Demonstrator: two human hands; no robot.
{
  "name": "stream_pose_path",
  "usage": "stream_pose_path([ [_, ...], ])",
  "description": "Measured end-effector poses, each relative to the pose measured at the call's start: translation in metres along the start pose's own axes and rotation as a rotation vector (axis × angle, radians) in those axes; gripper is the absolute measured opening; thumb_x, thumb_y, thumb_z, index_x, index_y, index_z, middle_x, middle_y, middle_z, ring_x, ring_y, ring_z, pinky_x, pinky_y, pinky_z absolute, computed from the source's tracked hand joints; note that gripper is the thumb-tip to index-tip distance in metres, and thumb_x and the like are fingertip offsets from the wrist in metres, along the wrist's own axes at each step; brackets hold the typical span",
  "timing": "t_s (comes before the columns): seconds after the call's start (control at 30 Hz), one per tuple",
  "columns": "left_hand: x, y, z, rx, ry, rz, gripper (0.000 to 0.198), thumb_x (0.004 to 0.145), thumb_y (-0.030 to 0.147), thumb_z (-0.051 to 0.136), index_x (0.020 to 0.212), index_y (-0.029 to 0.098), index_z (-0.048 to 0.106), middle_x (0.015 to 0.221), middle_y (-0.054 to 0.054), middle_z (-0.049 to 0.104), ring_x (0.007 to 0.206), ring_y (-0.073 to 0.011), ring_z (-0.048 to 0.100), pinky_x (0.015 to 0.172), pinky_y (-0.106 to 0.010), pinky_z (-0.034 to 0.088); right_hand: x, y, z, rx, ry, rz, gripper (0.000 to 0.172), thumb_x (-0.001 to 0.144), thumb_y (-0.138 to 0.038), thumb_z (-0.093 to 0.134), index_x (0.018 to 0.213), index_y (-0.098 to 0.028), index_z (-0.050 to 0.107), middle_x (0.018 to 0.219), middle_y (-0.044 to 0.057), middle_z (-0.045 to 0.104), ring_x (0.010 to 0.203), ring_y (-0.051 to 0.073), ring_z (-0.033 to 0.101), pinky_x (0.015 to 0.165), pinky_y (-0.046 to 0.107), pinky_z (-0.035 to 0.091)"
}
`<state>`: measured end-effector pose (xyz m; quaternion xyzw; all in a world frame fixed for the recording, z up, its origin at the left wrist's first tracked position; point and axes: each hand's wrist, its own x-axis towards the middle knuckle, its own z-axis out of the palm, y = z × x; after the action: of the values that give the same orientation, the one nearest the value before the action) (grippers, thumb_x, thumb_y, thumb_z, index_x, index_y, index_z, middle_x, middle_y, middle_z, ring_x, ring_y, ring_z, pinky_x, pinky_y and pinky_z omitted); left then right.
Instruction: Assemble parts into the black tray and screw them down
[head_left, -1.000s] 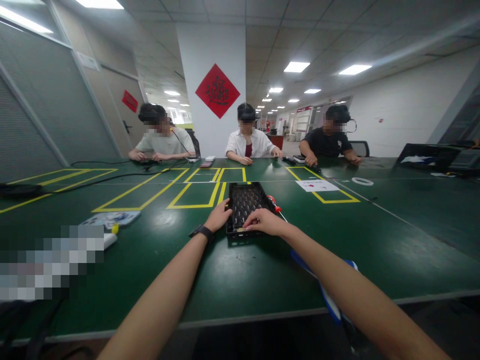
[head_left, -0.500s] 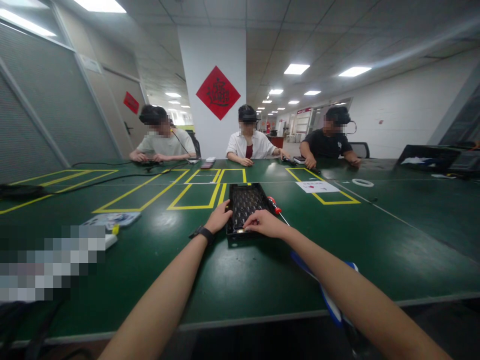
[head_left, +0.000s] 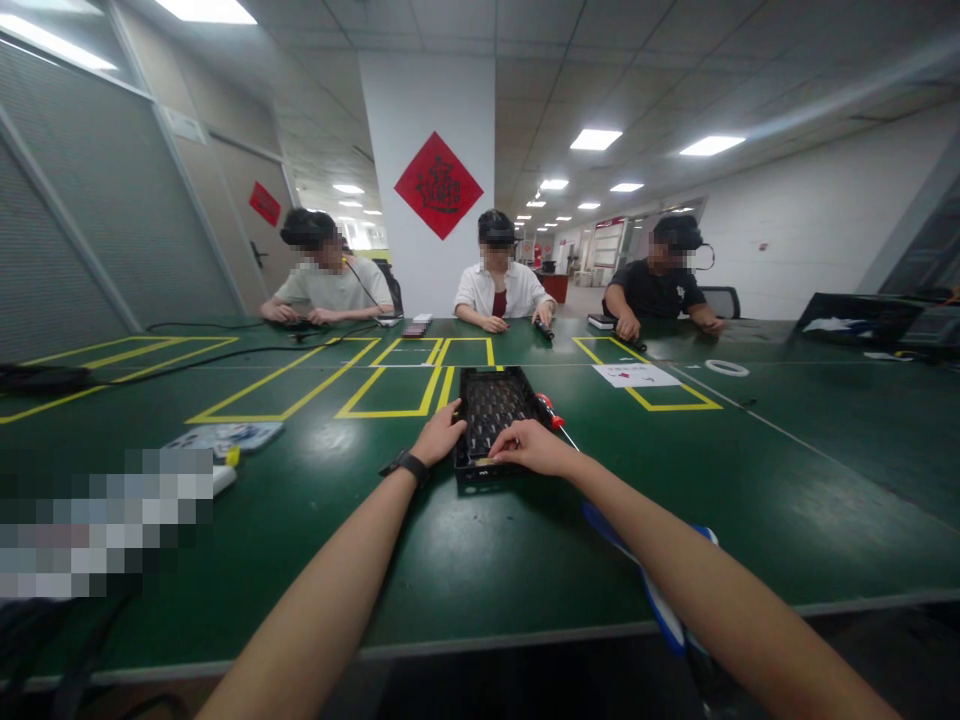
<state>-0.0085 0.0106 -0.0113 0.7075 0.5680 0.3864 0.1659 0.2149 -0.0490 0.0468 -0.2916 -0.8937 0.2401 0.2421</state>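
Note:
A black rectangular tray [head_left: 496,405] lies lengthwise before me, with rows of small light-coloured pieces too small to name. My left hand [head_left: 439,434] grips its left side, thumb at the rim and fingers along the outer wall. Over the near right corner, my right hand [head_left: 529,445] has thumb and fingers pinched together just inside the wall. Whatever sits between those fingertips is hidden. A small pale strip [head_left: 486,462] shows at the tray's near end, beside the fingertips. Against the tray's right side rests a red-handled screwdriver [head_left: 553,412], its shaft pointing toward my right forearm.
Three co-workers sit across the green table [head_left: 480,570]. Yellow tape outlines [head_left: 386,413] mark its surface. A white paper [head_left: 636,375] and a white ring [head_left: 726,368] lie to the right. Under my right forearm is a blue-and-white object [head_left: 660,600]. Black cables [head_left: 217,368] cross the left side.
My right fingertips have shifted very slightly at the tray's near end; my left hand keeps its place. Across the table, the middle co-worker's hand has drawn a dark object inward.

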Motion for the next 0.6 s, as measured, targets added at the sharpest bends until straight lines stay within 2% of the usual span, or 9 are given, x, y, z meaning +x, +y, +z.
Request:
stream_pose_path([
  [0.47,0.0009,-0.0022,0.0016,-0.007,0.002,-0.010,0.060,0.072,0.023,0.046,0.132,0.013,0.041,0.138,-0.009,0.041,0.126,-0.0206,0.038,0.107,-0.032,0.027,-0.0001,-0.0020,-0.0002,-0.001,0.024,0.021,0.026,0.072,-0.036,0.065,0.085,-0.014,0.071,0.079,0.006,0.069,0.075,0.014,0.058,0.070,0.025,0.042],
  [0.6,0.0010,-0.0016,0.0013,-0.006,-0.001,-0.015,0.060,0.072,0.022,0.046,0.132,0.014,0.041,0.137,-0.009,0.042,0.126,-0.0205,0.038,0.107,-0.033,0.026,-0.0002,-0.0014,0.0017,0.105,0.006,0.052,0.026,0.072,-0.033,0.065,0.089,-0.013,0.068,0.079,0.006,0.068,0.071,0.013,0.059,0.066,0.024,0.044],
])
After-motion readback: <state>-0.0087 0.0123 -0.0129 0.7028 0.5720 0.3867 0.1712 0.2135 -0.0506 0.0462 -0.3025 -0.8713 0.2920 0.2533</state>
